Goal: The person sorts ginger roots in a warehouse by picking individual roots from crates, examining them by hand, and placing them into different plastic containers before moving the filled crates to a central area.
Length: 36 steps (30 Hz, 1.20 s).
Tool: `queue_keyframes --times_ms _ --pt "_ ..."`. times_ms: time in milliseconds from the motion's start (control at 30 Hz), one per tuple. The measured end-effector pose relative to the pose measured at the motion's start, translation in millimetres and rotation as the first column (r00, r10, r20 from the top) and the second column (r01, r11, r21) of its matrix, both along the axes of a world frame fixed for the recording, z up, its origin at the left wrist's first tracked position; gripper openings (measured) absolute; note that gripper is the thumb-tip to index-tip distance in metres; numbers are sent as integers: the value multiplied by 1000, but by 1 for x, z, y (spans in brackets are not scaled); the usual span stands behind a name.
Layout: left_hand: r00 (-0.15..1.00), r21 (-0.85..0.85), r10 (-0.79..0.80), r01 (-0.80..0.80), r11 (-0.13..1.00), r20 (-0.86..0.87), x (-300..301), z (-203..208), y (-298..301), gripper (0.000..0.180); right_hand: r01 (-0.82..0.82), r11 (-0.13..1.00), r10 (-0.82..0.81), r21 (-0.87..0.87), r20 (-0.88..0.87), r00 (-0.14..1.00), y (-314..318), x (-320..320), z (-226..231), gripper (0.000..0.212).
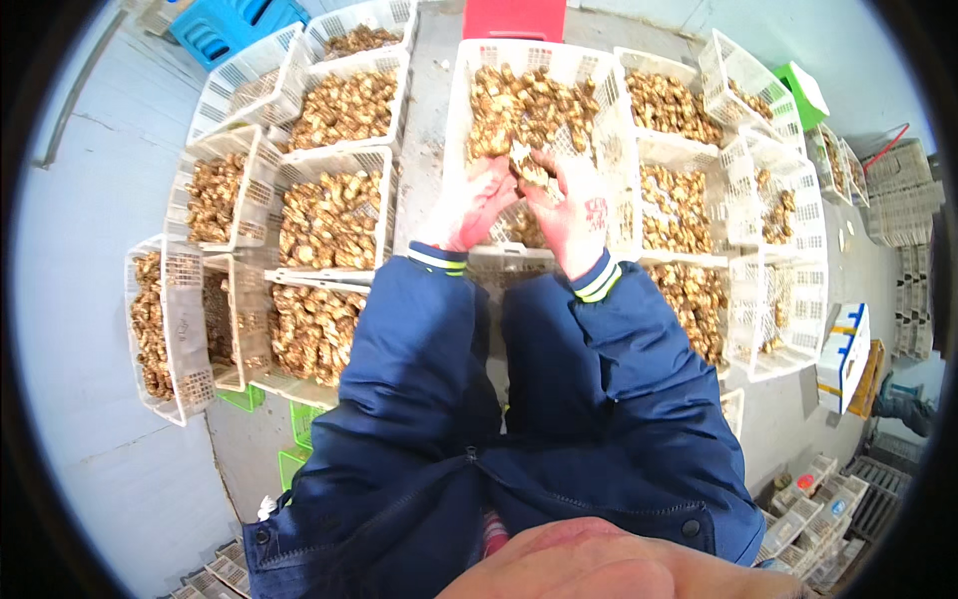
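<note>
Brown bulb-like pieces (pixel 329 215) fill rows of white side crates (pixel 187 324) on the floor (pixel 429 90), ranged around the person apparently to keep them close. Among them, the central crate (pixel 615 120) stands just ahead of the knees, likely so both hands can reach its heap. Over that heap the left hand (pixel 481 205) and right hand (pixel 567 212) meet. The right fingers close around one held piece (pixel 536 176), seemingly to steady it; the left fingers curl beside it, but whether they grip anything I cannot tell.
</note>
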<state>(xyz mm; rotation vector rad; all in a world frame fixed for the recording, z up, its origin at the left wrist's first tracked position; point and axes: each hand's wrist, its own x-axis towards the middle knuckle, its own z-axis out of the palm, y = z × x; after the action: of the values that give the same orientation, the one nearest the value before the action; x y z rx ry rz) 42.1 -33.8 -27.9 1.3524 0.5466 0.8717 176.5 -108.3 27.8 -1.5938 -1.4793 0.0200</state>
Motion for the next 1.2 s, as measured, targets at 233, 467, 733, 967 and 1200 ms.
queue_keyframes --times_ms 233,467,733,967,1200 --pt "983 244 122 -85 966 -139 -19 21 -5 25 -124 991 122 48 30 992 -11 -20 22 37" --pt "954 338 251 -185 923 -165 -18 33 -10 13 -123 987 134 103 -101 986 -11 -15 12 30" --pt "966 250 225 -187 950 -130 -23 22 -1 16 -132 987 74 -92 -467 881 -3 -12 -9 26" --pt "905 -484 413 -316 816 106 -6 21 -7 38 -110 976 92 -187 -103 990 6 -34 -5 51" --pt "903 -543 422 -315 779 81 -8 20 2 49 -272 936 75 -225 -625 777 15 -10 -12 49"
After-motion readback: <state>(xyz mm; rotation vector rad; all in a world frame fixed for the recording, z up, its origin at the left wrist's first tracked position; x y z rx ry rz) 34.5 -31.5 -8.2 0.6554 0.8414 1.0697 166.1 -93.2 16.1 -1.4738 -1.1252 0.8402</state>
